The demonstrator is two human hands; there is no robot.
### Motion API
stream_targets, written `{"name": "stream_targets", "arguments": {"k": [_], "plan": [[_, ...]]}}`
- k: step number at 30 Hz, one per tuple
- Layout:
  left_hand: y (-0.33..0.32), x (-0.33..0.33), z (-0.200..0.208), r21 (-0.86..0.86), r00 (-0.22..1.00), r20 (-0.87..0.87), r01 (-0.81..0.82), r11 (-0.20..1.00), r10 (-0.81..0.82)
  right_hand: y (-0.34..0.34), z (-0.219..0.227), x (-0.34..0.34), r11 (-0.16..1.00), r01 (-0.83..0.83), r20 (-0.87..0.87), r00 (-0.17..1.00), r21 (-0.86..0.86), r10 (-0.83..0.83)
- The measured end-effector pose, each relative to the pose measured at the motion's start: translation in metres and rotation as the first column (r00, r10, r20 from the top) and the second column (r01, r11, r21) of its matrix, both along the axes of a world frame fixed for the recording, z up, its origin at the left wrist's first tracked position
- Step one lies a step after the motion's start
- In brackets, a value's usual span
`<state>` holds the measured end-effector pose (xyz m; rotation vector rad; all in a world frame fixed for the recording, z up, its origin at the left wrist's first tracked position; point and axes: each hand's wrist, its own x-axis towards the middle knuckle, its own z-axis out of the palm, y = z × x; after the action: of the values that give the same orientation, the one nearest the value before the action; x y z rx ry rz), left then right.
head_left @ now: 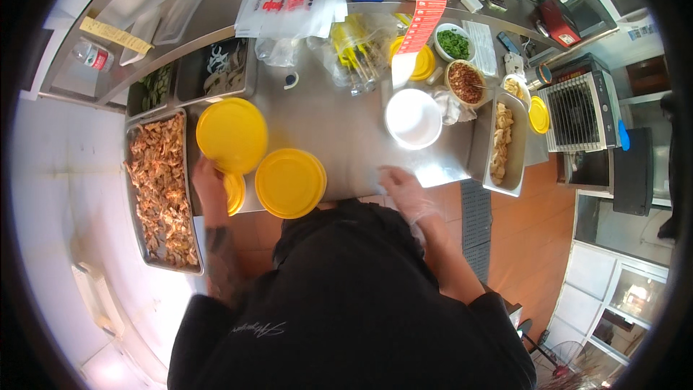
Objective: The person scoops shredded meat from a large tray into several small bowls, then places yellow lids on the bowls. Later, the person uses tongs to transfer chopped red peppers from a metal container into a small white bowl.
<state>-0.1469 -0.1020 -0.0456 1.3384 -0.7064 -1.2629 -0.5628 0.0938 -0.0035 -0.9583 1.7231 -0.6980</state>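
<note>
My left hand (208, 182) is at the left end of the steel counter, its fingers closed at the near rim of a large round yellow lid (231, 135). Part of those fingers is hidden by the rim. A smaller yellow lid (234, 193) shows just right of the hand, partly covered. Another round yellow lid (290, 183) lies at the counter's front edge. Over that edge, further right, my right hand (406, 193) wears a clear plastic glove; its fingers are apart, slightly blurred, with nothing in them. Beyond it stands a white round tub (413, 119).
A long tray of browned meat pieces (162, 195) borders my left arm. Steel pans (216, 76) stand behind it. On the right are a bowl of chopped greens (455, 43), a bowl of reddish-brown bits (465, 84) and a deep pan (514, 148) of pale chunks. A red-and-white label strip (422, 18) hangs at the back.
</note>
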Motion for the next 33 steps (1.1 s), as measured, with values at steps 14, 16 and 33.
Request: {"name": "stream_targets", "arguments": {"k": [14,16,33], "plan": [[0.06,-0.068,0.018,0.088,0.774,0.5,0.401,0.912,-0.389,-0.109,0.028,-0.156,0.897,-0.109,-0.846,0.397,-0.429,-0.357],[0.045,-0.013,0.002,0.034,0.684,0.705,0.231,0.972,-0.187,-0.157,-0.01,-0.186,0.917,-0.263,-0.931,0.292,-0.299,-0.22],[0.102,0.121,-0.103,0.388,0.957,0.224,-0.261,0.884,0.184,-0.078,-0.035,0.035,0.982,-0.188,-0.325,0.929,0.0,0.178]]}}
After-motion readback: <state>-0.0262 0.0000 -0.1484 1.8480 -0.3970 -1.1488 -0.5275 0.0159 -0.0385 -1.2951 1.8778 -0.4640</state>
